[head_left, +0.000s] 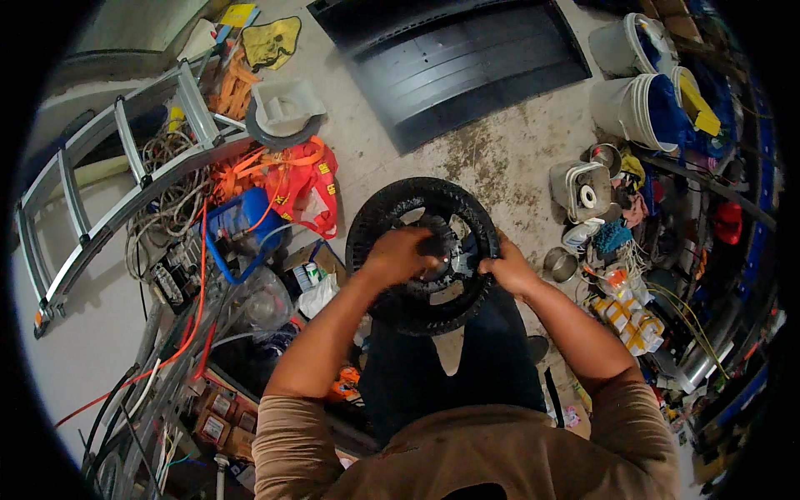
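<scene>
A black wheel [387, 204] with a spoked centre and wet-looking dark surface rests held over my thighs at the middle of the view. My left hand [402, 254] is inside the wheel near the hub, its fingers curled over something dark that I cannot make out, blurred and partly hidden. My right hand [504, 268] grips the right side of the wheel, thumb toward the centre.
A dark metal panel [450, 67] lies ahead. On the left are an aluminium ladder [125, 125], orange straps, a red bag [312, 187], a blue container, cables and hoses. Stacked white buckets [621, 112], pots, rags and clutter line the right side.
</scene>
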A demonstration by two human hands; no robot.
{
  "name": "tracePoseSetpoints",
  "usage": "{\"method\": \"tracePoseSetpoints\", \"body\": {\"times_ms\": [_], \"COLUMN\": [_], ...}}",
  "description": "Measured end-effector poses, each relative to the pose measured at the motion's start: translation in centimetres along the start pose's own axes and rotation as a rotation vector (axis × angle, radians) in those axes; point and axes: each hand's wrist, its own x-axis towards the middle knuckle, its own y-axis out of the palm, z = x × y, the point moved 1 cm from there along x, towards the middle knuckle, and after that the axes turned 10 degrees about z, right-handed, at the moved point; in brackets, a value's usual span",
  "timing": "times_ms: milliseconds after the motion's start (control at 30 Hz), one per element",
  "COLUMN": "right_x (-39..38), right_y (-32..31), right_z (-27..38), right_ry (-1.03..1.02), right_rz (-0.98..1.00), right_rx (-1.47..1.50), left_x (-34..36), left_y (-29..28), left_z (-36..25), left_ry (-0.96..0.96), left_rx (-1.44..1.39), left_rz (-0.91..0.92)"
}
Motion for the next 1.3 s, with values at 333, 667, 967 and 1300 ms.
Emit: {"method": "tracePoseSetpoints", "body": {"times_ms": [333,667,967,1300], "right_x": [0.0,-0.4,-5.4,-3.5], "right_y": [-1.8,-2.7,-11.0,-7.4], "right_z": [-0.7,1.2,4.4,-3.1], "right_ry": [-0.063,0.186,-0.139,-0.122], "right_rz": [-0.068,-0.126,-0.269,-0.073], "right_rx": [0.073,0.063,0.084,0.899], "left_x": [-9.2,-5.4,-3.3,-2.6], "left_y": [-7.8,5.1,0.7,7.7], "left_z": [-0.6,-7.1,1.2,5.0], "left_ry": [0.022,0.177,-0.078,0.216], "left_rx": [-0.232,0.281,-1.104,-2.057], "left_rz": [-0.544,-0.041,-0.351,-0.532]}}
